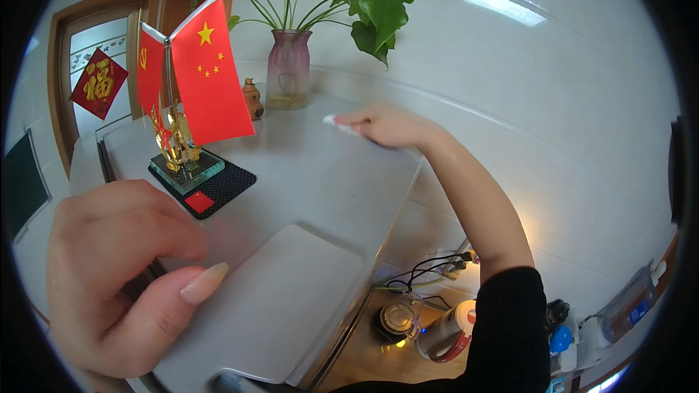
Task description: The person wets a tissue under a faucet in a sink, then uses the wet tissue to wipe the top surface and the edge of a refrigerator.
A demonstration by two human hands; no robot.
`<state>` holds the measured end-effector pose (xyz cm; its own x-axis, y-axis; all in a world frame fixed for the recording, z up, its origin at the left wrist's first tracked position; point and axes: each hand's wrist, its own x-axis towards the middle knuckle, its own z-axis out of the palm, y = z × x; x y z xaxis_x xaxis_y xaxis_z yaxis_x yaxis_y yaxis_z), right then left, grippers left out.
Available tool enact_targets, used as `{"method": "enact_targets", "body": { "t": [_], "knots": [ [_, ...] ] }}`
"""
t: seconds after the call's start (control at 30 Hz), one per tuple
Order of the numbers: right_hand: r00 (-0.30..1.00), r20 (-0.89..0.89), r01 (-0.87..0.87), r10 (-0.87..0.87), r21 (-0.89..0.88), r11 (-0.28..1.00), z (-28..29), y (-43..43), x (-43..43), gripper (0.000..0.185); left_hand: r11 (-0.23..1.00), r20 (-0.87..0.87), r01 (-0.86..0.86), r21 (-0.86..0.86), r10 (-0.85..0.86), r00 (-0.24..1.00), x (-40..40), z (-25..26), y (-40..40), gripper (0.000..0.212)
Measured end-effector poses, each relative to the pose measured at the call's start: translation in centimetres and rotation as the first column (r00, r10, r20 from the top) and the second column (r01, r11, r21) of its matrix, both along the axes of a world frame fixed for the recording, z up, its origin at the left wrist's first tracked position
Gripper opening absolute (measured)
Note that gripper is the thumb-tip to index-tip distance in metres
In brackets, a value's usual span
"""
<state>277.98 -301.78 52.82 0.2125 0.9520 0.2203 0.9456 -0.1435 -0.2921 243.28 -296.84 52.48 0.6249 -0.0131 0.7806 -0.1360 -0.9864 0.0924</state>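
Note:
My right hand [390,125] is stretched out over the far part of a pale, glossy cabinet top [311,174], its fingers closed on a crumpled white wipe or tissue [337,122] that touches the surface. The hand is slightly blurred. My left hand [131,267] is close to the camera at the lower left, fingers curled and thumb apart from them, with nothing seen between them. Beyond it stands a desk ornament with two red flags [210,76] on a glass base [187,169], which rests on a black mat [232,180].
A glass vase [288,71] with a leafy plant stands at the back beside a small brown gourd-shaped figure [252,99]. A white flat panel [295,295] lies nearer. Below right, a wooden surface holds a glass kettle [397,321], a steel flask [445,333] and cables [418,273].

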Motion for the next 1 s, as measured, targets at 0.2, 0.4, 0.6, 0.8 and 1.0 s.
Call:
{"method": "enact_targets", "body": {
  "t": [0.2, 0.4, 0.6, 0.8, 1.0],
  "knots": [
    [0.98, 0.188, 0.097, -0.068, -0.15, 0.984, 0.9, 7.7, 8.7, 0.033, 0.992, -0.146, -0.044, -0.115, 0.027, 0.989, -0.2, 0.2, -0.4, 0.024],
    [0.98, 0.18, 0.108, -0.082, -0.138, 0.985, 0.8, 8.1, 11.7, 0.034, 0.965, -0.235, -0.186, -0.185, 0.14, 0.962, -1.2, 1.0, -2.1, 0.025],
    [0.871, 0.344, 0.41, -0.35, -0.117, 0.905, 0.7, 4.1, 12.2, 0.04, 0.969, -0.269, -0.192, -0.156, 0.146, 0.952, -1.0, 1.3, -1.6, 0.019],
    [0.907, 0.13, 0.412, -0.4, -0.076, 0.908, 0.9, -3.2, 10.6, 0.042, 0.983, -0.192, -0.098, -0.155, 0.067, 0.979, -0.9, 0.8, -1.0, 0.021],
    [0.939, 0.105, 0.323, -0.326, 0.051, 0.945, -0.4, -2.5, 8.9, 0.043, 0.986, -0.136, -0.006, -0.165, -0.017, 0.991, 0.0, 0.3, -0.2, 0.022]
  ]
}}
